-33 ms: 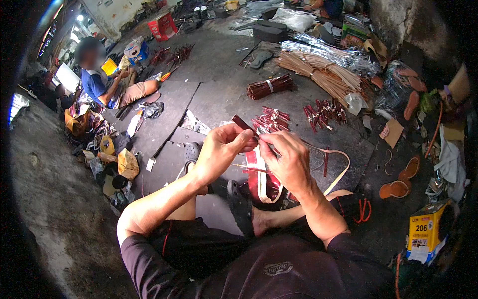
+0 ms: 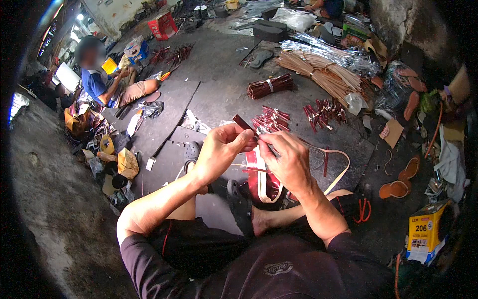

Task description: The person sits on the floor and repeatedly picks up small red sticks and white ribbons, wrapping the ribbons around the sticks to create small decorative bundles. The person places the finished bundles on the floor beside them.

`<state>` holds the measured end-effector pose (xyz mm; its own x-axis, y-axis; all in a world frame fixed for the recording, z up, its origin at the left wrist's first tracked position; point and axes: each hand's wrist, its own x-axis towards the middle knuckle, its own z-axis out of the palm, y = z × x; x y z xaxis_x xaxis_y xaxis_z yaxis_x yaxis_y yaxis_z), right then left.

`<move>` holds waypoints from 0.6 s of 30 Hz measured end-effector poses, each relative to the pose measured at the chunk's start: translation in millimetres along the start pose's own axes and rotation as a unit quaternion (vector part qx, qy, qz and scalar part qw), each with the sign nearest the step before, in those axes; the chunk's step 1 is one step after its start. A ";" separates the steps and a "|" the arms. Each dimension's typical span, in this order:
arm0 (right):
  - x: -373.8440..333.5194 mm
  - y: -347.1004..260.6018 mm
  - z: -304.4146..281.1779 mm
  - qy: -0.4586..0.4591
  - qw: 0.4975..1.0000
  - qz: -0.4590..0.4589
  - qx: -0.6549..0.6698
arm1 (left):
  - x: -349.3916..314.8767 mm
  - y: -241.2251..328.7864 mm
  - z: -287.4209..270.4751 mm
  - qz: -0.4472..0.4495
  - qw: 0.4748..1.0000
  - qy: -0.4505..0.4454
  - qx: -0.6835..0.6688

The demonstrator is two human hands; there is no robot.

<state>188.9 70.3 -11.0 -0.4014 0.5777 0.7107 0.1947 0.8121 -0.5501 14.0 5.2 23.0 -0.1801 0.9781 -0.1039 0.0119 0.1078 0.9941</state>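
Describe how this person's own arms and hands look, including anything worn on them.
The left hand and right hand are gloveless, with no watch or bracelet visible. Short, plain, dark fabric sleeves leave both forearms bare. They belong to a dark fabric shirt with a pale printed emblem on it.

You sit over a dark grey floor (image 2: 221, 57), which fills the middle of the frame and shows a soft shine. A straight dark seam (image 2: 175, 127) crosses it, left of the centre. On your left side lies a rough, mottled grey surface (image 2: 47, 199); whether it is wall or floor, one cannot tell. At the upper left you have a pale, stained wall (image 2: 105, 17) and a round white light (image 2: 79, 18); another bright patch (image 2: 19, 105) glows at the left edge. At the upper right stands a rough, blotched wall (image 2: 398, 20).
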 end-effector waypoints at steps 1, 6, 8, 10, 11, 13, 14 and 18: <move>-0.2 0.1 0.7 -0.010 1.000 -0.001 0.004 | -0.8 -1.7 0.0 0.007 1.000 -0.001 0.003; 2.3 6.8 6.6 -0.033 0.999 -0.003 -0.002 | 1.7 5.0 -0.3 0.048 0.986 0.023 0.161; 0.8 4.7 9.7 -0.044 0.999 0.001 -0.027 | 1.4 4.6 0.7 0.065 0.974 0.039 0.215; 0.6 1.7 13.9 -0.033 0.999 -0.008 -0.038 | 3.2 0.0 -0.5 0.083 0.965 0.047 0.243; 0.2 1.0 15.3 -0.028 0.999 -0.012 -0.043 | 3.8 -2.0 -0.9 0.091 0.961 0.050 0.257; -0.9 2.4 16.9 -0.026 0.999 -0.006 -0.039 | 1.7 6.7 2.2 0.095 0.956 0.054 0.273; -0.7 2.7 17.1 -0.027 0.999 -0.005 -0.039 | 1.0 9.4 3.3 0.096 0.953 0.055 0.281; 2.2 5.9 18.7 -0.021 1.000 0.001 0.017 | 1.5 7.8 -0.4 0.075 0.962 0.035 0.260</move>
<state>172.4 74.8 -20.8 -0.4386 0.5744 0.6911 0.1656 0.8075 -0.5661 13.5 7.4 30.7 -0.2032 0.9773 0.0600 0.5303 0.0583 0.8458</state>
